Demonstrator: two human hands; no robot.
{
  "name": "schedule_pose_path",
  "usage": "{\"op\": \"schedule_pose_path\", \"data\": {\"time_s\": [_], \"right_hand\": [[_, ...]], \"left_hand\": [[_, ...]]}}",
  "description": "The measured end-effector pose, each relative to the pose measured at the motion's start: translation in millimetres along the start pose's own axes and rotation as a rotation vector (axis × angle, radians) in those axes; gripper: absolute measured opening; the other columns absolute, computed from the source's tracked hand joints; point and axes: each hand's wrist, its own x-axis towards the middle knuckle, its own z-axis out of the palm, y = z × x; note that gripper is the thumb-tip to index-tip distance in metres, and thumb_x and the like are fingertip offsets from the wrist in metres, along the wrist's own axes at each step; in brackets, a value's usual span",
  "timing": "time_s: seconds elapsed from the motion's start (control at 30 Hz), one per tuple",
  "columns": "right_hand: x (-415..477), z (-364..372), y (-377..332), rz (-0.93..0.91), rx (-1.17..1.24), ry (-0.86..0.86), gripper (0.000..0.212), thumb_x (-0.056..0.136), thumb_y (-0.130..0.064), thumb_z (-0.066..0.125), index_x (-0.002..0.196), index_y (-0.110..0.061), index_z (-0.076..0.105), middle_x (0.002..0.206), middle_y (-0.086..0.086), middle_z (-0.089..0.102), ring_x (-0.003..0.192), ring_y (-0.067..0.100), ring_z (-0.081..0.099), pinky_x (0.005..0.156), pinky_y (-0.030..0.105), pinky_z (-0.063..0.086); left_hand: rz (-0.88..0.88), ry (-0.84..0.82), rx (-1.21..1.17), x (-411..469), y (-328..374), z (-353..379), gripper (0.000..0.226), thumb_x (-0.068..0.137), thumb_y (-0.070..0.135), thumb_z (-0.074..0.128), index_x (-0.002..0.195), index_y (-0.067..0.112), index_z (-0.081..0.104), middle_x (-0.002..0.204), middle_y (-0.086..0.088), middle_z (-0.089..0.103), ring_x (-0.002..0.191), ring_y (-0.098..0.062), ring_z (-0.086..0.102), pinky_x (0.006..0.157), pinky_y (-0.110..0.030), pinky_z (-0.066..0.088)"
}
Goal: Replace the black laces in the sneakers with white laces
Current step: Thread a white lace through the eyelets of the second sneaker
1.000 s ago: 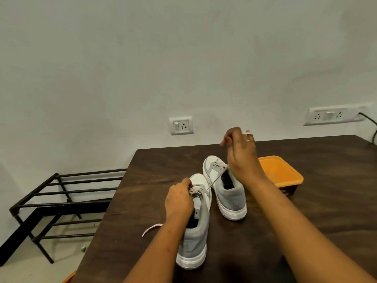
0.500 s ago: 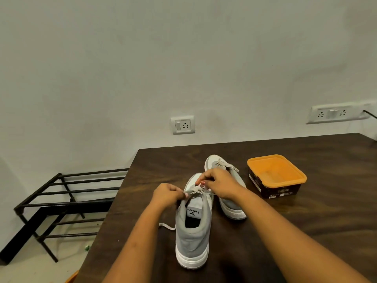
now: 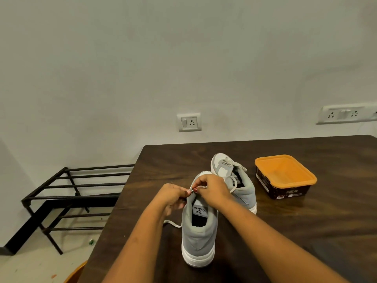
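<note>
Pinching white lace (image 3: 173, 223), left hand (image 3: 173, 196), right hand (image 3: 212, 189)

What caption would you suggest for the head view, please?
Left hand and right hand pinch a white lace atop the near sneaker; far sneaker and orange tub sit behind.

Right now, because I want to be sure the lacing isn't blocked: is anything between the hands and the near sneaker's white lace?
Nothing visible does. The left hand and right hand both pinch the white lace at the top of the near sneaker. The other sneaker and the orange tub sit apart to the right.
</note>
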Motion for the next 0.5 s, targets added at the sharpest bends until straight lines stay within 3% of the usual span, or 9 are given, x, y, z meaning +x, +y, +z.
{"op": "schedule_pose_path", "data": {"time_s": [0.13,0.33,0.5], "right_hand": [[-4.5,3.3,-0.4,0.001,0.018,0.032,0.015,0.082,-0.017,0.064,0.077,-0.031,0.066,0.081,-0.011,0.068,0.078,0.008,0.063,0.074,0.031,0.055],[-9.2,3.8,1.5,0.027,0.044,0.015,0.024,0.083,-0.013,0.057,0.093,-0.029,0.043,0.077,-0.009,0.062,0.081,0.016,0.063,0.074,0.038,0.054],[-10.8,6.9,2.5,0.011,0.028,0.043,0.028,0.083,-0.013,0.057,0.097,-0.026,0.037,0.08,-0.002,0.064,0.079,0.021,0.063,0.073,0.041,0.055]], "left_hand": [[-0.01,0.009,-0.027,0.3,-0.7,0.2,0.013,0.088,-0.005,0.058,0.08,-0.001,0.067,0.076,-0.014,0.064,0.069,-0.019,0.06,0.064,-0.028,0.05],[-0.014,0.012,-0.059,-0.7,0.0,0.3,0.011,0.087,-0.005,0.06,0.079,-0.001,0.067,0.077,-0.013,0.066,0.07,-0.018,0.062,0.057,-0.024,0.053],[-0.015,-0.04,-0.103,-3.6,0.7,-2.0,0.009,0.089,-0.001,0.06,0.085,-0.004,0.067,0.075,-0.012,0.069,0.064,-0.015,0.067,0.051,-0.022,0.054]]}}
